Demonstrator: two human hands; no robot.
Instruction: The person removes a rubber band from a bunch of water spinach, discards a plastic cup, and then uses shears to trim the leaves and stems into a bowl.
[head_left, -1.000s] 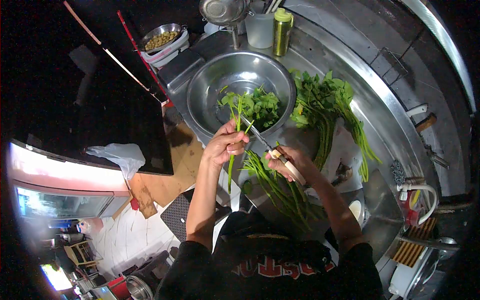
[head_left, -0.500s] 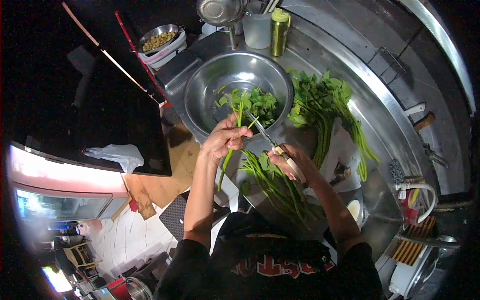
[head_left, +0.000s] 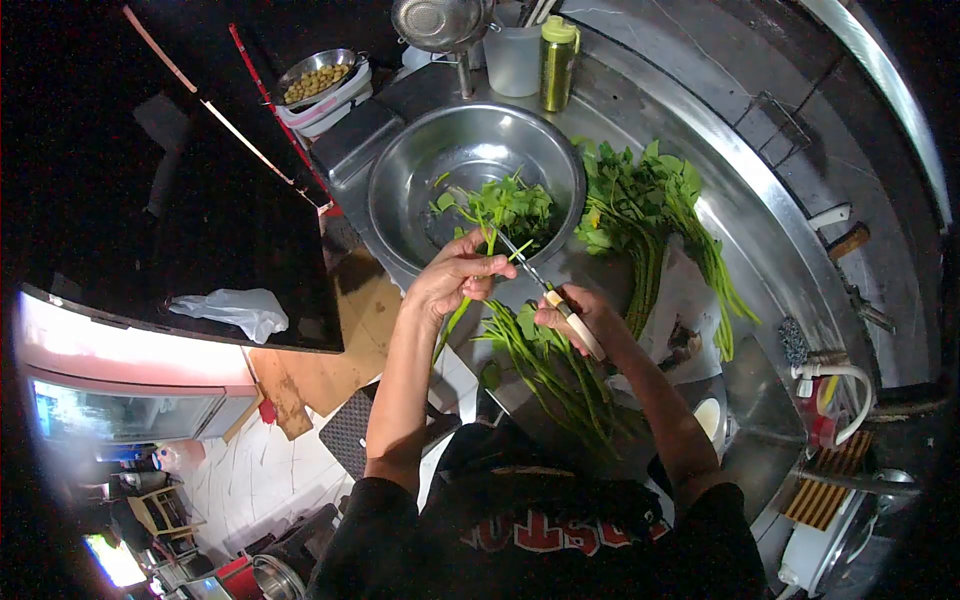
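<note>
My left hand [head_left: 455, 280] pinches a green leafy stem [head_left: 491, 240] over the near rim of a large steel bowl [head_left: 400, 140]; the stem's tail hangs below the palm. My right hand [head_left: 585, 318] is wrapped round scissors [head_left: 574, 322] with pale handles. Their blades reach up and left to the stem, just beyond the left fingertips, and look closed together. Cut leaves [head_left: 522, 208] lie inside the bowl. Below my hands rests a bunch of long green stems [head_left: 550, 375]. Right of the bowl lies a larger leafy bunch [head_left: 645, 200].
A yellow-green bottle [head_left: 558, 68] and a whitish plastic container [head_left: 512, 65] stand behind the bowl. Further left, a colander of small round yellowish items [head_left: 318, 82] sits on a white tub. A knife [head_left: 830, 217] lies at the counter's right. The steel counter curves around the right side.
The scissor blades have come together at the stem. My left hand has shifted slightly right, and the held stem's upper leaves now sit lower.
</note>
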